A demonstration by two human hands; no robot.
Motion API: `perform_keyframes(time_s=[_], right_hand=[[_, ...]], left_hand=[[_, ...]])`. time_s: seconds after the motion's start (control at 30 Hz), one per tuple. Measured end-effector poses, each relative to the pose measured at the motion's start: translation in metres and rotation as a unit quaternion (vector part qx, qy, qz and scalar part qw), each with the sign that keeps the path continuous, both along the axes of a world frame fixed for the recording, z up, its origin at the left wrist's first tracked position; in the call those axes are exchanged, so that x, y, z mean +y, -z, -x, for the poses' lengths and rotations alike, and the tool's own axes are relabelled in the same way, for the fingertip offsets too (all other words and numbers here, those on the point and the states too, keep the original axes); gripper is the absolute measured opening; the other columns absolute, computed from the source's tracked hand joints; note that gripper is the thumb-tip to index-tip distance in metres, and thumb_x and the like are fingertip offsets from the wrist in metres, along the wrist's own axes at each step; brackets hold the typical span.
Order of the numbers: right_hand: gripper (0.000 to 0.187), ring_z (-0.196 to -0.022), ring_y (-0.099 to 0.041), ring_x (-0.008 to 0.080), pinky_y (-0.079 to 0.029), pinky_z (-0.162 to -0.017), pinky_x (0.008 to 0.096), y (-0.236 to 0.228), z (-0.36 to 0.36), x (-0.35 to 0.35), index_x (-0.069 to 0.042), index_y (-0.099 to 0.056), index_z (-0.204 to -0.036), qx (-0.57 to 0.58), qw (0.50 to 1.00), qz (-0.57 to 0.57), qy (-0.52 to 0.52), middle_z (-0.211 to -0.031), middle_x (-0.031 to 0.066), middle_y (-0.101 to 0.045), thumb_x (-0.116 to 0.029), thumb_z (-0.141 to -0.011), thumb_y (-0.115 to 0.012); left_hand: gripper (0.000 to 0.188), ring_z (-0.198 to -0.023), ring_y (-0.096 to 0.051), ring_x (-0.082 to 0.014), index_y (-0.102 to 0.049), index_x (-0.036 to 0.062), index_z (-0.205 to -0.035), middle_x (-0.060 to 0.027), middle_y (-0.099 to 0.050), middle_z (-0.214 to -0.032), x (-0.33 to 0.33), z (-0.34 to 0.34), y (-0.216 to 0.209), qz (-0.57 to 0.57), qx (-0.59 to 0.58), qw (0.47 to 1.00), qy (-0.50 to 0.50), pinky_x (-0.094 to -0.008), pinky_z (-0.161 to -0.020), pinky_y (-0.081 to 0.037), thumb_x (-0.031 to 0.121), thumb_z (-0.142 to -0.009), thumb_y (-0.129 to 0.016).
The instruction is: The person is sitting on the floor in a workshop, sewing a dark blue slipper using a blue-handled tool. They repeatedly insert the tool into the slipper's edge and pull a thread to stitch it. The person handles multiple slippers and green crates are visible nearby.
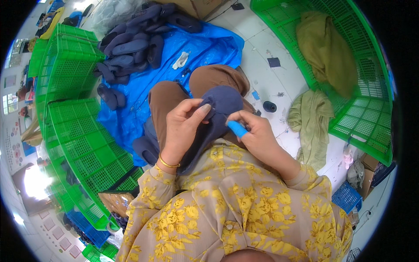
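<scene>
The left hand (183, 124) and the right hand (257, 133) work close together above the lap, the brown trousers (163, 102) lying beneath and just ahead of them. To the left of the left hand, past a strip of blue sheet (220, 43), the mesh walls of the green crates (83, 153) bound the space. Ahead of it and leftward, a pile of dark shoes (131, 48) sits on the sheet. Right of the right hand there is more room: white tiled floor (259, 48) stretches ahead of it, carrying scraps and a dark spool (269, 106). Farther right, a pale green cloth (312, 118) lies by the rim of a large green crate (366, 118), which closes off that side.

The dark blue shoe (226, 98) is between the hands, its rounded end pointing ahead of them. The left hand grips it, thumb pressed on top near the edge and fingers bent, with a gold bracelet (168, 162) at the wrist. The right hand comes in from the right with bent fingers, its thumb in a blue wrap (238, 129), close by the shoe's right side; whether it pinches something small cannot be told.
</scene>
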State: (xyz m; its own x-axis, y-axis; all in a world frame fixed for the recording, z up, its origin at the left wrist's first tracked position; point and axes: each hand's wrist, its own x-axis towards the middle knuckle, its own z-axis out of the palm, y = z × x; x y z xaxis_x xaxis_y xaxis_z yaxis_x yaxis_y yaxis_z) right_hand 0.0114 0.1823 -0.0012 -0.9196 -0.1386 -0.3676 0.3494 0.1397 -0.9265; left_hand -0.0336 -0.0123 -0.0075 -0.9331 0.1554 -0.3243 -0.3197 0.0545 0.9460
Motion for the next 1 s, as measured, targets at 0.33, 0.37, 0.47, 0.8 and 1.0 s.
perform_keyframes(time_s=[0.33,0.37,0.47,0.8,1.0], right_hand=[[0.014,-0.055,-0.049,0.014,-0.042,-0.053,0.0316,-0.002,0.008,-0.009,0.001,-0.066,-0.096,0.024,0.998,-0.049,-0.032,-0.067,0.0164,-0.059,-0.01,-0.089,-0.061],[0.014,-0.055,-0.051,0.0167,-0.042,-0.054,0.0327,-0.004,0.009,-0.008,0.001,-0.066,-0.096,0.021,0.997,-0.06,-0.039,-0.068,0.0171,-0.059,-0.011,-0.089,-0.061],[0.014,-0.056,-0.055,0.0244,-0.044,-0.055,0.0357,-0.005,0.012,-0.008,0.0,-0.066,-0.094,0.032,0.996,-0.072,-0.051,-0.07,0.0192,-0.061,-0.011,-0.089,-0.059],[0.015,-0.065,-0.061,0.0299,-0.045,-0.059,0.0369,0.0,0.015,-0.006,-0.003,-0.064,-0.099,0.021,0.995,-0.062,-0.075,-0.077,0.0178,-0.063,-0.005,-0.086,-0.056],[0.021,-0.071,-0.063,0.0339,-0.046,-0.062,0.0379,0.019,0.009,-0.007,-0.006,-0.064,-0.101,0.097,0.992,-0.057,-0.051,-0.083,0.0173,-0.065,-0.001,-0.083,-0.055]], left_hand=[[0.016,-0.075,-0.061,-0.0071,-0.067,-0.0023,-0.102,-0.0025,-0.065,-0.086,-0.002,0.0,0.004,0.001,0.012,1.0,-0.002,-0.0216,-0.065,-0.052,0.007,-0.089,-0.068],[0.016,-0.075,-0.061,-0.007,-0.067,-0.0024,-0.101,-0.0024,-0.065,-0.086,-0.002,0.0,0.005,0.003,0.016,1.0,0.0,-0.0217,-0.065,-0.052,0.007,-0.088,-0.068],[0.016,-0.075,-0.061,-0.007,-0.067,-0.0027,-0.101,-0.0023,-0.065,-0.087,-0.002,-0.001,0.007,0.006,0.028,1.0,0.001,-0.0218,-0.065,-0.052,0.006,-0.088,-0.068],[0.016,-0.075,-0.06,-0.0059,-0.066,-0.0023,-0.102,-0.0013,-0.064,-0.086,-0.001,0.001,0.007,-0.002,0.006,1.0,0.002,-0.0216,-0.065,-0.052,0.006,-0.088,-0.067],[0.017,-0.074,-0.059,-0.0052,-0.065,-0.0023,-0.103,-0.0009,-0.064,-0.085,-0.002,0.003,0.007,0.022,-0.003,0.999,0.023,-0.0211,-0.065,-0.051,0.007,-0.088,-0.068]])
